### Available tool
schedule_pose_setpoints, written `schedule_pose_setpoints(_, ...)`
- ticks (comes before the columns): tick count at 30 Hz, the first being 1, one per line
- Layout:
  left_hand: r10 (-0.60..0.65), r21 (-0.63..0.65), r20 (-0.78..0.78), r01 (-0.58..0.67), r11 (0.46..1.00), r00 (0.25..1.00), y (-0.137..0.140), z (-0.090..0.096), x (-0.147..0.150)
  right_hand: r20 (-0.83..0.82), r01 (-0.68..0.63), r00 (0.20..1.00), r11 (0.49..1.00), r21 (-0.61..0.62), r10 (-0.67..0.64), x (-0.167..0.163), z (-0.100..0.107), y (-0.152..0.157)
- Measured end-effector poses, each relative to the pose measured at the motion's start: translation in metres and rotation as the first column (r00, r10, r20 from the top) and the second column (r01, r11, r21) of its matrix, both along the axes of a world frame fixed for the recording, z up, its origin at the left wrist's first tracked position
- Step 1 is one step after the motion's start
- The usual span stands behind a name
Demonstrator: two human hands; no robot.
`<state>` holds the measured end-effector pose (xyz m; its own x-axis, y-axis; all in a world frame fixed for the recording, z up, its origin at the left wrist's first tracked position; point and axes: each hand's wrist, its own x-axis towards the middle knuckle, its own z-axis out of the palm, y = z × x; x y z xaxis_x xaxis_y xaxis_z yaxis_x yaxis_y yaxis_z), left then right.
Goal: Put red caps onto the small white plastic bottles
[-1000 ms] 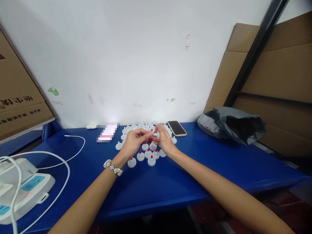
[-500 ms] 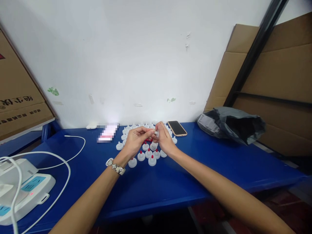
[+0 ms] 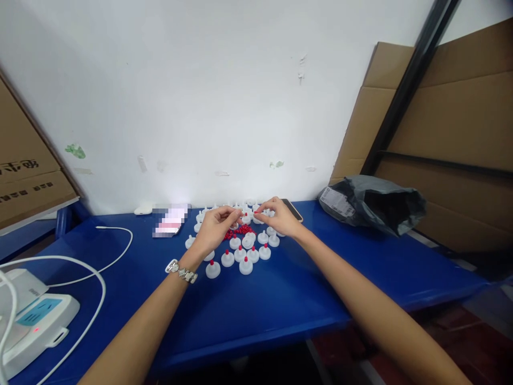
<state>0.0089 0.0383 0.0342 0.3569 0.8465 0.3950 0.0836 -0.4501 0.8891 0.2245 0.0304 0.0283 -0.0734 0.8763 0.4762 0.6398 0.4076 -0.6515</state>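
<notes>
My left hand (image 3: pixel 217 229), with a metal watch on the wrist, has its thumb and fingers curled together on a white nozzle cap (image 3: pixel 234 226), mostly hidden by the fingers. To the right, my right hand (image 3: pixel 278 218) pinches a small red tip (image 3: pixel 255 213) between thumb and forefinger, close above the white caps. Below and between the hands lies a pile of small red tips (image 3: pixel 244 230). Around it stand several white nozzle caps (image 3: pixel 273 239) without tips. Nearer the front, several white caps with red tips (image 3: pixel 246 266) stand upright on the blue table (image 3: pixel 272 305).
A phone (image 3: pixel 294 209) lies behind my right hand. Farther right is an open grey plastic bag (image 3: pixel 372 203). On the left are a white power strip (image 3: pixel 44 326), a looping white cable (image 3: pixel 102 283) and a white case (image 3: pixel 143 209). A white wall (image 3: pixel 224 96) borders the table's back.
My hands were together around a small white piece and are now apart. The right hand has moved away to the right, baring the red pile. The whole view has shifted slightly.
</notes>
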Motion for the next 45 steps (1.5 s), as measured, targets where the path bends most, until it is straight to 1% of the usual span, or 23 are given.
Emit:
schedule_pose_setpoints(1,0.007,0.011,-0.03,-0.007,1.0,1.0,-0.001,0.0,0.0,0.065,0.045,0.997,0.999,-0.002,-0.045,0.001,-0.003,0.002)
schedule_pose_setpoints(2,0.013,0.021,-0.059,-0.012,1.0,0.998,-0.001,0.0,0.001,0.111,0.059,0.992,0.998,-0.021,-0.056,0.002,-0.005,0.004)
schedule_pose_setpoints(5,0.015,0.049,-0.125,-0.009,0.999,0.992,-0.003,0.0,0.002,0.217,0.032,0.976,0.995,-0.094,-0.011,0.001,-0.009,0.006)
schedule_pose_setpoints(8,0.012,0.08,-0.176,0.002,0.997,0.984,-0.002,0.0,0.003,0.345,0.085,0.938,0.992,-0.096,-0.047,0.0,-0.011,0.007)
schedule_pose_setpoints(10,0.018,0.103,-0.214,0.005,0.995,0.977,0.001,0.0,0.005,0.401,0.121,0.913,0.988,-0.098,-0.072,0.0,-0.011,0.009)
schedule_pose_setpoints(13,0.024,0.136,-0.263,0.012,0.991,0.964,0.005,-0.002,0.009,0.403,0.171,0.907,0.982,-0.083,-0.124,0.002,-0.011,0.014)
schedule_pose_setpoints(15,0.038,0.167,-0.296,0.012,0.986,0.955,0.006,-0.004,0.012,0.377,0.232,0.905,0.971,-0.05,-0.197,0.004,-0.01,0.019)
schedule_pose_setpoints(17,0.059,0.202,-0.322,0.008,0.979,0.945,0.008,-0.006,0.012,0.372,0.293,0.892,0.955,-0.046,-0.256,0.004,-0.01,0.026)
schedule_pose_setpoints(20,0.075,0.243,-0.38,0.021,0.97,0.922,0.015,-0.01,0.011,0.403,0.334,0.875,0.937,-0.1,-0.269,0.001,-0.01,0.034)
schedule_pose_setpoints(23,0.058,0.282,-0.492,0.096,0.955,0.869,0.029,-0.011,0.008,0.415,0.326,0.876,0.936,-0.133,-0.246,-0.001,-0.011,0.038)
schedule_pose_setpoints(26,0.021,0.282,-0.613,0.194,0.94,0.79,0.044,-0.008,0.009,0.388,0.303,0.891,0.945,-0.123,-0.235,-0.002,-0.011,0.038)
schedule_pose_setpoints(29,0.019,0.287,-0.693,0.252,0.924,0.721,0.052,-0.005,0.016,0.305,0.263,0.919,0.965,-0.003,-0.249,0.001,-0.009,0.035)
schedule_pose_setpoints(31,0.023,0.304,-0.719,0.285,0.909,0.695,0.054,-0.005,0.022,0.183,0.217,0.957,0.973,0.076,-0.227,0.002,-0.008,0.031)
schedule_pose_setpoints(34,0.054,0.335,-0.741,0.298,0.894,0.67,0.054,-0.007,0.029,-0.027,0.112,0.994,0.988,0.106,-0.11,0.001,-0.005,0.023)
schedule_pose_setpoints(36,0.075,0.346,-0.751,0.295,0.891,0.656,0.053,-0.008,0.032,-0.108,0.059,0.993,0.993,0.101,-0.048,-0.002,-0.004,0.016)
schedule_pose_setpoints(38,0.087,0.356,-0.751,0.291,0.888,0.654,0.053,-0.009,0.031,-0.148,0.031,0.989,0.995,0.098,-0.016,-0.005,-0.003,0.011)
schedule_pose_setpoints(42,0.117,0.387,-0.728,0.264,0.883,0.676,0.051,-0.006,0.024,-0.204,-0.001,0.979,0.996,0.086,0.018,-0.01,-0.006,0.008)
schedule_pose_setpoints(45,0.138,0.385,-0.74,0.245,0.89,0.659,0.05,-0.005,0.016,-0.211,-0.015,0.977,0.998,0.066,0.029,-0.013,-0.009,0.008)
